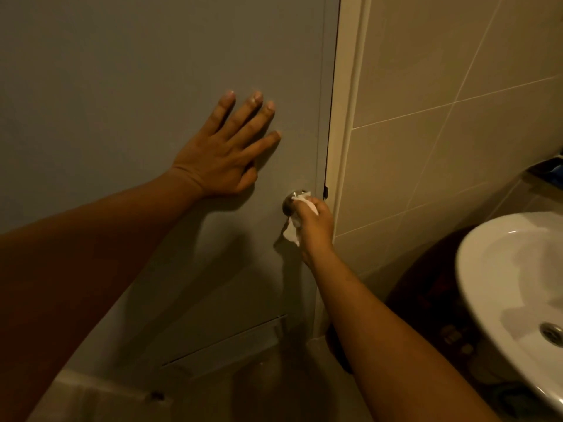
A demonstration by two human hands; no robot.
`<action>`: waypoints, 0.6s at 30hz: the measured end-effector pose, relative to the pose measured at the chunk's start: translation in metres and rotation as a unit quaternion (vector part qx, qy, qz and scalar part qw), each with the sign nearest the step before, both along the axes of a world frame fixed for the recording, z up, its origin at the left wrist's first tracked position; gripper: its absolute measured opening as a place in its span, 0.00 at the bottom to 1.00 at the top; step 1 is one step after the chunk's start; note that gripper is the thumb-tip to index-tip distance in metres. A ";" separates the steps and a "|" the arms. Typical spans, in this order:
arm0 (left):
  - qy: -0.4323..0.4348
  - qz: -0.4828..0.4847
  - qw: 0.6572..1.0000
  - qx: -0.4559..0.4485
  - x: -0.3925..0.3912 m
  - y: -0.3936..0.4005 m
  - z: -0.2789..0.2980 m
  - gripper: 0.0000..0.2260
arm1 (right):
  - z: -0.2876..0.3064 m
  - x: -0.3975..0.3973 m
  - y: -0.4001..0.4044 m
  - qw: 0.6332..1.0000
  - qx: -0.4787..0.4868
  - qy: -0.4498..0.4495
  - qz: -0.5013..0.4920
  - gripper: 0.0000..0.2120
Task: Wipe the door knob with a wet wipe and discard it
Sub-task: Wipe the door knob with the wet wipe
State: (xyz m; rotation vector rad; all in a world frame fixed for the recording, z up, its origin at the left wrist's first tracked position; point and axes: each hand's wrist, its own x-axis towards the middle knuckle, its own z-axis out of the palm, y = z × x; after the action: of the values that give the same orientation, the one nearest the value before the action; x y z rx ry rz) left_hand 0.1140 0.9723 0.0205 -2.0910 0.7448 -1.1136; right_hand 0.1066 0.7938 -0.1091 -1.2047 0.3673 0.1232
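Note:
A round metal door knob (289, 203) sits on the right side of a grey door (137, 86), close to the door's edge. My right hand (315, 226) is wrapped around the knob with a white wet wipe (293, 229) pressed between palm and metal; a crumpled end of the wipe hangs below my fingers. Most of the knob is hidden by the hand and wipe. My left hand (225, 153) lies flat on the door above and left of the knob, fingers spread, holding nothing.
A cream door frame (347, 117) and beige tiled wall (441, 132) stand right of the door. A white sink (515, 293) juts out at lower right, with a dark round bin-like object (426, 303) beneath it. A vent slot (225, 342) runs low in the door.

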 end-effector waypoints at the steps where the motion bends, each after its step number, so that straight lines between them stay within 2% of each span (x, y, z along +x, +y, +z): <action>1: 0.000 -0.002 1.000 -0.001 0.000 0.000 0.000 0.29 | -0.003 0.002 -0.001 0.994 -0.092 -0.055 0.007 0.11; 2: 0.000 -0.003 1.000 -0.002 0.000 0.000 0.000 0.29 | -0.007 0.004 -0.003 0.975 -0.184 -0.123 0.019 0.12; 3: 0.001 -0.003 1.000 -0.003 0.000 0.000 0.000 0.30 | -0.013 0.005 -0.006 0.938 -0.286 -0.194 0.032 0.12; 5: 0.001 -0.004 1.000 -0.006 0.000 0.001 -0.001 0.30 | -0.027 0.006 -0.013 0.808 -0.492 -0.319 0.057 0.13; 6: 0.002 -0.004 1.000 -0.007 0.000 0.001 -0.001 0.30 | -0.033 0.005 -0.017 0.742 -0.558 -0.366 0.067 0.13; 7: 0.002 -0.001 1.000 -0.008 0.000 0.001 -0.001 0.30 | -0.036 0.004 -0.021 0.693 -0.595 -0.400 0.078 0.14; 8: 0.003 0.001 1.000 -0.008 0.000 0.001 -0.001 0.30 | -0.037 0.004 -0.025 0.667 -0.608 -0.421 0.090 0.15; 9: 0.005 0.004 1.000 -0.008 0.001 0.001 -0.001 0.30 | -0.037 0.003 -0.028 0.662 -0.603 -0.433 0.104 0.16; 11: 0.010 0.011 1.000 -0.009 -0.001 0.002 -0.001 0.30 | -0.035 0.000 -0.035 0.681 -0.569 -0.439 0.137 0.19; 12: 0.014 0.015 1.000 -0.009 -0.002 0.002 0.000 0.30 | -0.034 -0.003 -0.039 0.708 -0.537 -0.434 0.148 0.20; 13: 0.019 0.020 1.000 -0.010 -0.003 0.001 0.000 0.30 | -0.032 -0.005 -0.042 0.756 -0.478 -0.420 0.155 0.20; 15: 0.033 0.031 0.999 -0.012 -0.005 -0.001 0.001 0.30 | -0.026 -0.009 -0.048 0.875 -0.297 -0.353 0.145 0.18; 16: 0.040 0.039 0.998 -0.014 -0.007 -0.003 0.001 0.30 | -0.023 -0.009 -0.051 0.915 -0.219 -0.316 0.127 0.16; 18: 0.049 0.055 0.997 -0.034 -0.012 -0.010 0.000 0.28 | -0.014 -0.003 -0.057 0.945 -0.168 -0.266 0.093 0.14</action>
State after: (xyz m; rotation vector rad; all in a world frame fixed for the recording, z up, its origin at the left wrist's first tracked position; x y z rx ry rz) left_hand 0.1025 0.9628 0.0202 -2.2296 0.6359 -0.9957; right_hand 0.1033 0.7369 -0.1233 -1.5517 -0.2102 -0.1091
